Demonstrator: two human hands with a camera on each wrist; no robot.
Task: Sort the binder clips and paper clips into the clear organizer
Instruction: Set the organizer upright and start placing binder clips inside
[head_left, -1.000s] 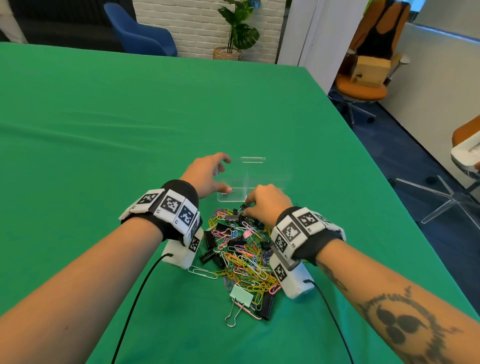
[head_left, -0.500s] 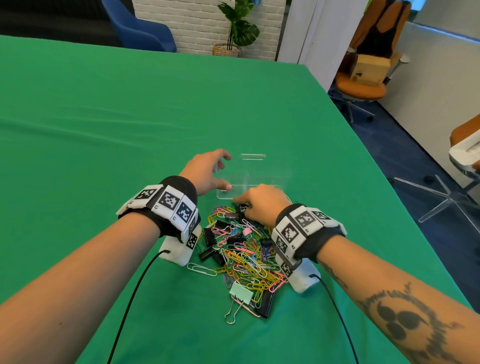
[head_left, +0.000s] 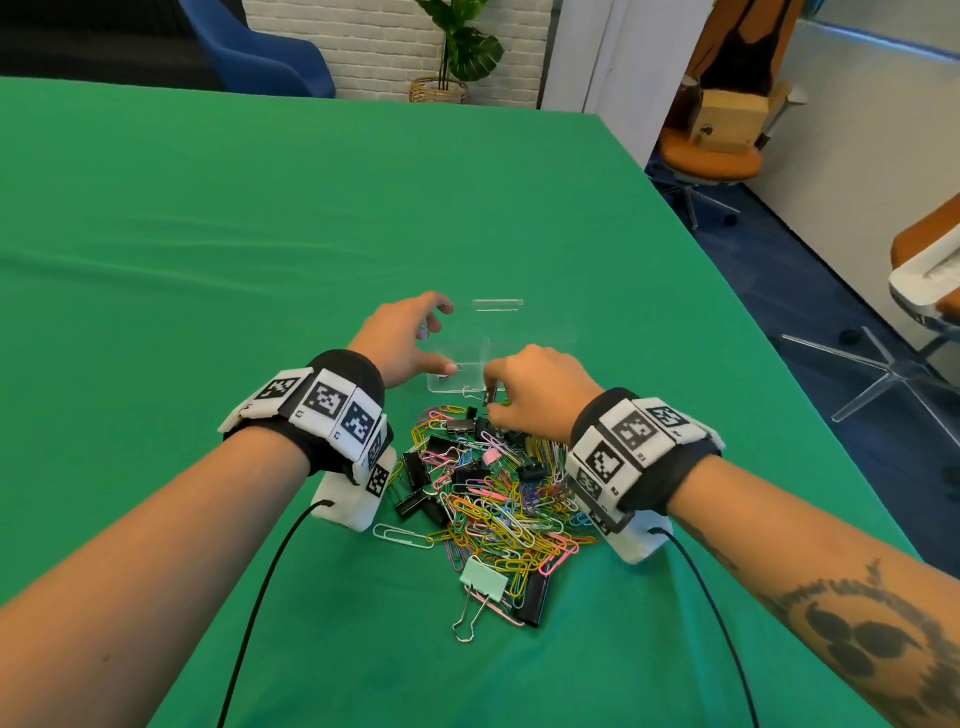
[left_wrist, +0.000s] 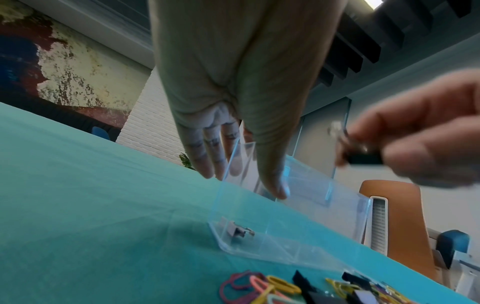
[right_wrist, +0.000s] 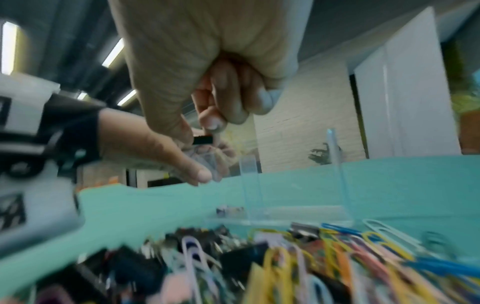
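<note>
The clear organizer (head_left: 498, 343) stands on the green table just beyond a pile of coloured paper clips and black binder clips (head_left: 493, 493). My left hand (head_left: 439, 338) holds the organizer's left wall, thumb on the near side and fingers (left_wrist: 207, 164) on the far side. My right hand (head_left: 498, 404) hovers over the pile's far edge, by the organizer's front rim. It pinches a small black binder clip (left_wrist: 363, 159) between thumb and fingers. One small binder clip (left_wrist: 237, 231) lies in the organizer's front-left compartment.
A mint binder clip (head_left: 484, 579) and a white paper clip (head_left: 402, 535) lie at the pile's near edge. The table's right edge (head_left: 727, 291) drops to the floor, with office chairs (head_left: 711, 156) beyond. Cables trail from both wrist cameras.
My right hand has lifted a black binder clip from the pile's far edge and risen slightly toward the organizer. My left hand stays on the organizer.
</note>
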